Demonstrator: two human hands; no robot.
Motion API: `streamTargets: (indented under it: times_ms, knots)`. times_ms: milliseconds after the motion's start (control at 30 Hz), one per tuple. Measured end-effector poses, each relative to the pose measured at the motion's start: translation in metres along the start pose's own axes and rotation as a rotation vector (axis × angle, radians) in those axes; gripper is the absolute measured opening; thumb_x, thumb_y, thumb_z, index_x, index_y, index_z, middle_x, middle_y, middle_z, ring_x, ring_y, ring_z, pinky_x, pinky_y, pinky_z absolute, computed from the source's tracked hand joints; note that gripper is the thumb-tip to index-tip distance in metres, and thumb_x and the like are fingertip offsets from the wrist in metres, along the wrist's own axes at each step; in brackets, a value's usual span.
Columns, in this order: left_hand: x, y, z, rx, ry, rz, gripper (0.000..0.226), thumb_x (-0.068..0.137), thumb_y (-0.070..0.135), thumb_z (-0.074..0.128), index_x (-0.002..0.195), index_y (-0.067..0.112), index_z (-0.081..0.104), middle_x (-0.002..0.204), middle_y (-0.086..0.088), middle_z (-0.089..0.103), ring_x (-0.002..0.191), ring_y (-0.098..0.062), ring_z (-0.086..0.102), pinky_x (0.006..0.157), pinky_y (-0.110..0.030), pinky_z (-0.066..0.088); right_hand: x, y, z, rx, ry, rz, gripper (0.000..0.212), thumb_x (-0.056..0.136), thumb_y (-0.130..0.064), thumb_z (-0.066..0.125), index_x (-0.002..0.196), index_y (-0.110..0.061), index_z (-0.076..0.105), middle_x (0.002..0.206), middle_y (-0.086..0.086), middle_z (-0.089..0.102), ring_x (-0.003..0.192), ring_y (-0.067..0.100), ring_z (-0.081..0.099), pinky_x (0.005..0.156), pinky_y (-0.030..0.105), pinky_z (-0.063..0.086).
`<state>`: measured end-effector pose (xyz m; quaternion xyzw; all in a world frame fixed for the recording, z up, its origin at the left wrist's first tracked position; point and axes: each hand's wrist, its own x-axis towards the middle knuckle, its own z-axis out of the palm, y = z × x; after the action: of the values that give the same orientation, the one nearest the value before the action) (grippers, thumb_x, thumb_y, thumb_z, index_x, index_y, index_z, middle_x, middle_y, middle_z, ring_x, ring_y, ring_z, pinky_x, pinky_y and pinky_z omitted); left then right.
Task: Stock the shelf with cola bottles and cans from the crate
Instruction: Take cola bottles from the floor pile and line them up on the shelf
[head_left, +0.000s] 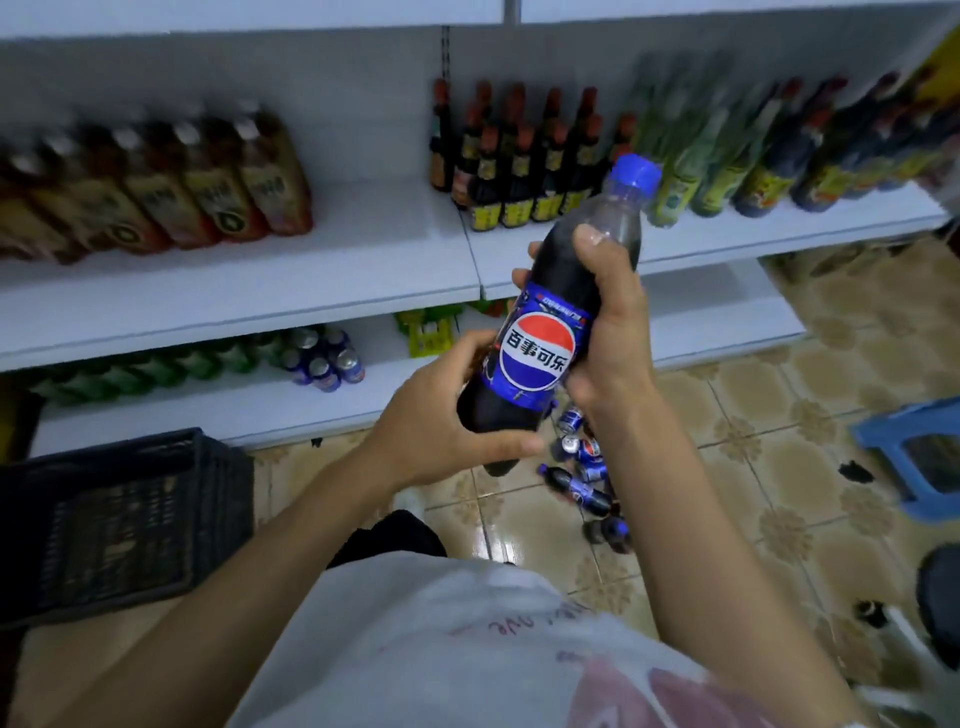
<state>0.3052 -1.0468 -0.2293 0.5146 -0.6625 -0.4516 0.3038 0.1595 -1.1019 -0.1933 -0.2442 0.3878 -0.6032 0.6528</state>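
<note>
A cola bottle with a blue cap and a blue label is held up in front of the white shelf, tilted to the right. My left hand grips its base and my right hand wraps its upper body. Below, on the tiled floor, lie several more cola bottles and cans. A few blue cans stand on the lower shelf. The dark plastic crate sits at the lower left; its contents are hidden.
Brown tea bottles fill the upper shelf's left, dark sauce bottles and green bottles its right, with bare shelf between them. Green bottles line the lower shelf. A blue stool stands at the right.
</note>
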Motion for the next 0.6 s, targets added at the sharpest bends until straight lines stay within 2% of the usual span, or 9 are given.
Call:
streamTargets:
  times_ms: [67,167,367,500,600]
  knots:
    - [-0.009,0.001,-0.009,0.072,0.111,0.041,0.088,0.054,0.068,0.073,0.130,0.037,0.040,0.122,0.015,0.061,0.108,-0.004,0.060,0.092,-0.037,0.052,0.003,0.000,0.018,-0.025,-0.065,-0.001,0.087,0.056,-0.037,0.075,0.127,0.003,0.047,0.085,0.011,0.066,0.071,0.022,0.068,0.061,0.034,0.053]
    - [-0.013,-0.001,-0.025,0.036,0.291,0.116,0.084,0.062,0.059,0.074,0.133,0.026,0.045,0.119,0.010,0.065,0.106,-0.007,0.063,0.088,-0.039,0.054,0.007,0.004,0.052,-0.071,-0.163,-0.006,0.092,0.054,-0.035,0.080,0.128,0.007,0.045,0.084,0.014,0.063,0.067,0.023,0.066,0.059,0.033,0.053]
    - [-0.007,-0.009,-0.082,-0.113,0.547,0.143,0.075,0.065,0.043,0.078,0.131,0.023,0.048,0.116,0.008,0.066,0.104,-0.013,0.065,0.084,-0.041,0.056,0.033,0.013,0.137,-0.159,-0.384,-0.042,0.065,0.064,-0.033,0.073,0.117,-0.003,0.051,0.092,0.017,0.063,0.078,0.031,0.066,0.067,0.040,0.055]
    - [0.007,-0.016,-0.153,-0.115,0.700,0.189,0.069,0.061,0.046,0.076,0.124,0.036,0.048,0.112,0.013,0.067,0.099,-0.007,0.065,0.080,-0.028,0.056,0.064,0.026,0.218,-0.236,-0.514,-0.085,0.068,0.063,-0.034,0.074,0.119,-0.001,0.053,0.096,0.018,0.065,0.082,0.034,0.064,0.070,0.041,0.054]
    - [0.023,-0.020,-0.222,-0.082,0.775,0.255,0.067,0.062,0.044,0.074,0.122,0.037,0.047,0.109,0.020,0.066,0.099,-0.002,0.064,0.078,-0.014,0.051,0.088,0.033,0.285,-0.270,-0.615,-0.133,0.064,0.063,-0.035,0.073,0.116,-0.005,0.054,0.097,0.017,0.067,0.081,0.030,0.068,0.066,0.037,0.055]
